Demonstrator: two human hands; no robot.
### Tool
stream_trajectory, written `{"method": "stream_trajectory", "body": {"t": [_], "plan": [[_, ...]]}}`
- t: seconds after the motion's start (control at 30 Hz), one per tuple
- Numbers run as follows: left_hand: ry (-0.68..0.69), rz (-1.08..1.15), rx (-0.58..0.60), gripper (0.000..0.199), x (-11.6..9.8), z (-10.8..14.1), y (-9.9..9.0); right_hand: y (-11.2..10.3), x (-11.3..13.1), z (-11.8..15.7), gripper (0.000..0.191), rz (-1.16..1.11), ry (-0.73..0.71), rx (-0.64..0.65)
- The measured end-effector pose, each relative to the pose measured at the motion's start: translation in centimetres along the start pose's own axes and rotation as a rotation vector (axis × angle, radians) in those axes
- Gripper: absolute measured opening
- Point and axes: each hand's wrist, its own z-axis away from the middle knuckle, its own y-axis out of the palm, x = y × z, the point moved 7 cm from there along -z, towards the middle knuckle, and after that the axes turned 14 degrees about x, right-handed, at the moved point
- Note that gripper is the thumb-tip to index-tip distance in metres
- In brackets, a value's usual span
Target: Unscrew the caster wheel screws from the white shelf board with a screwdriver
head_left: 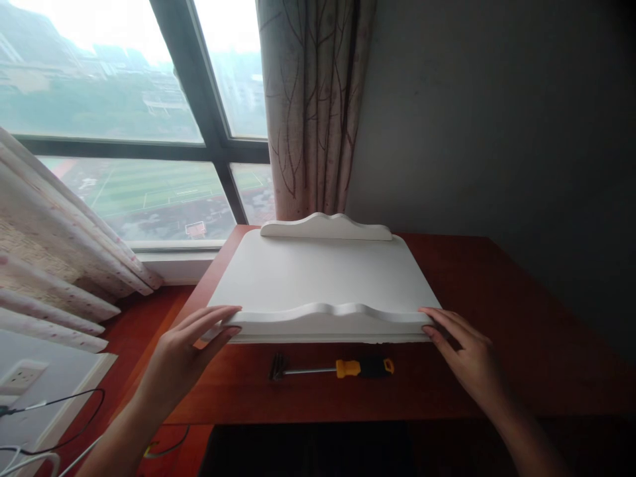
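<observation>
A flat white board [328, 271] lies on the reddish-brown table, with a wavy-topped white strip [328, 228] standing along its far edge. A second wavy-edged white strip [328, 322] runs along the near edge. My left hand [186, 348] pinches this near strip at its left end, thumb in front and fingers over the top. At the right end, my right hand [464, 351] grips it the same way. A screwdriver [342, 368] with a yellow and black handle lies in front of the board. By its tip is a small cluster of dark metal pieces [277, 366], too small to name.
The wooden table [497, 285] extends to the right, against a grey wall [472, 119]. Windows and curtains [318, 99] are behind and to the left. Cables [59, 404] and a wall socket [22, 377] are at the lower left.
</observation>
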Motion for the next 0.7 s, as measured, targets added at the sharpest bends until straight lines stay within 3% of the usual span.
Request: {"method": "stream_trajectory", "body": {"t": [0.2, 0.37, 0.53, 0.7], "plan": [[0.065, -0.175, -0.125, 0.037, -2.8, 1.2, 0.0, -0.9, 6.1, 1.6, 0.048, 0.107, -0.152, -0.200], [0.061, -0.145, -0.336, 0.037, -5.7, 3.6, -0.6, 2.1, 9.4, 2.6, 0.040, -0.044, -0.275, -0.037], [0.112, -0.063, -0.214, 0.029, -7.0, 5.4, 1.8, 6.6, 8.5, 2.9, 0.032, -0.112, -0.196, 0.119], [0.150, -0.079, -0.026, 0.019, -7.1, 5.7, 5.1, 8.6, 7.6, 3.1, 0.035, -0.150, -0.157, 0.156]]}}
